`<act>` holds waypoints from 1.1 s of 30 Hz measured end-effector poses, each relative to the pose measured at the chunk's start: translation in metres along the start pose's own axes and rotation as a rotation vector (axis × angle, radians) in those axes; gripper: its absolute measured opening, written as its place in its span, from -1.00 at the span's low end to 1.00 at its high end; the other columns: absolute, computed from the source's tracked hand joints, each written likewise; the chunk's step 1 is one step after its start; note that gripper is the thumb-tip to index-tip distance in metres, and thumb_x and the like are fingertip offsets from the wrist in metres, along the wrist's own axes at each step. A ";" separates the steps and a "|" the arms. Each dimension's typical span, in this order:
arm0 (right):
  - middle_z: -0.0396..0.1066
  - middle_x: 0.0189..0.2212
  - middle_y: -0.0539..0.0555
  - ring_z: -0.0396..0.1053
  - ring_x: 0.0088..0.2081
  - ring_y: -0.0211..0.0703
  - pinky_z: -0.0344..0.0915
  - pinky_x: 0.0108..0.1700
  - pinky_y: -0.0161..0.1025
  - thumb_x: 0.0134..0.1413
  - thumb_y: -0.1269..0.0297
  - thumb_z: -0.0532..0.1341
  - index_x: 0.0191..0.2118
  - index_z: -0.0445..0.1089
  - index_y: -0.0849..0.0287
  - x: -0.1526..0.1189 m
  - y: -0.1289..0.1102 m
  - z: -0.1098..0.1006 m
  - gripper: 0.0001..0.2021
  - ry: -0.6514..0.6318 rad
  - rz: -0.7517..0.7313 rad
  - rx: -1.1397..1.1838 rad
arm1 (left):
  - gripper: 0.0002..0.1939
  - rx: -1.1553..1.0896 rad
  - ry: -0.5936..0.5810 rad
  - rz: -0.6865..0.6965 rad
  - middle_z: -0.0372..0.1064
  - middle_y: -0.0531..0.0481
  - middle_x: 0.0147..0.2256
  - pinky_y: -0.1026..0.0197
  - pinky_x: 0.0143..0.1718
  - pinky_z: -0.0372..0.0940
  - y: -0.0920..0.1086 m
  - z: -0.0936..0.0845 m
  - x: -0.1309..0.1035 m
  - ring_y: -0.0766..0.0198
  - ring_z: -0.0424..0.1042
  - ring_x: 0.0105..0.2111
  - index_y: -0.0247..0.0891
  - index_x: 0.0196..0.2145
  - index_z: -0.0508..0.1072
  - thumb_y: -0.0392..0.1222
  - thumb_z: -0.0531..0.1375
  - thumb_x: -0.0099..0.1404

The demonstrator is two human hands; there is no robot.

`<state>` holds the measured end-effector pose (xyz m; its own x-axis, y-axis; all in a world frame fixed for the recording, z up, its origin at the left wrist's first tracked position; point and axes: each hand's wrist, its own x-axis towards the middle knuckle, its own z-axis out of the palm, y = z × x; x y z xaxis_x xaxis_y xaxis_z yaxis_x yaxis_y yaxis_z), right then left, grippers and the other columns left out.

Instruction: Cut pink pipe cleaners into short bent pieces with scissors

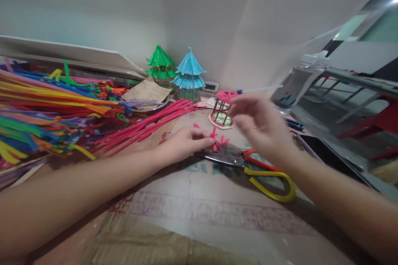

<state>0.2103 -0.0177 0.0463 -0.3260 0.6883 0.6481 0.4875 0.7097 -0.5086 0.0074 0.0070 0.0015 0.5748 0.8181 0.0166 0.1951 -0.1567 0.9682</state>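
Observation:
My left hand [189, 140] rests low over the table, thumb and fingers pinched at a small pile of short pink pipe cleaner pieces [221, 142]. Its fingertips partly cover the piece they hold. My right hand [261, 120] is raised and blurred, with thumb and fingers curved and apart, and nothing visible between them. Just left of it stands a small pavilion model [222, 109] with a pink top ring, brown posts and a pale base; the hand partly overlaps it. Scissors [224, 159] with red and yellow handles lie below both hands, blades toward the left hand.
Long pink pipe cleaners [152, 126] lie left of centre, beside a large multicoloured heap [56, 112]. Behind stand a green pavilion [160, 62] and a blue pavilion [189, 74]. A dark phone-like slab [332, 159] lies at right, near a clear bottle [290, 87].

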 end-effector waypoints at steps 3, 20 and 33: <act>0.41 -0.19 0.13 0.41 -0.17 -0.09 0.40 -0.11 -0.08 0.15 0.17 0.27 0.13 0.22 0.15 -0.011 0.017 0.013 -0.53 -0.132 -0.010 -0.051 | -0.69 -0.017 0.010 -0.024 0.52 -0.01 -0.38 0.28 -0.38 0.22 0.002 -0.001 0.000 0.28 0.42 -0.39 -0.27 -0.38 0.56 0.04 0.22 0.24; 0.48 -0.12 0.13 0.46 -0.13 0.00 0.38 -0.08 -0.05 0.12 0.21 0.28 0.19 0.18 0.07 -0.025 0.022 0.033 -0.47 -0.243 -0.096 -0.291 | -0.62 0.132 -0.004 0.011 0.45 0.00 -0.44 0.28 -0.48 0.14 -0.010 -0.004 0.003 0.28 0.35 -0.45 -0.26 -0.40 0.55 0.14 0.20 0.20; 0.46 -0.13 0.17 0.42 -0.10 0.04 0.35 -0.07 -0.04 0.09 0.11 0.30 0.18 0.23 0.15 -0.023 0.026 0.029 -0.43 -0.277 -0.033 -0.314 | -0.63 0.153 0.058 -0.005 0.47 0.00 -0.48 0.27 -0.51 0.12 -0.003 -0.002 -0.001 0.29 0.34 -0.49 -0.26 -0.40 0.58 0.13 0.24 0.15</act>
<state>0.2070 -0.0109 0.0018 -0.5304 0.7108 0.4620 0.6823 0.6814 -0.2650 0.0050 0.0075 -0.0011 0.5273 0.8491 0.0308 0.3189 -0.2313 0.9191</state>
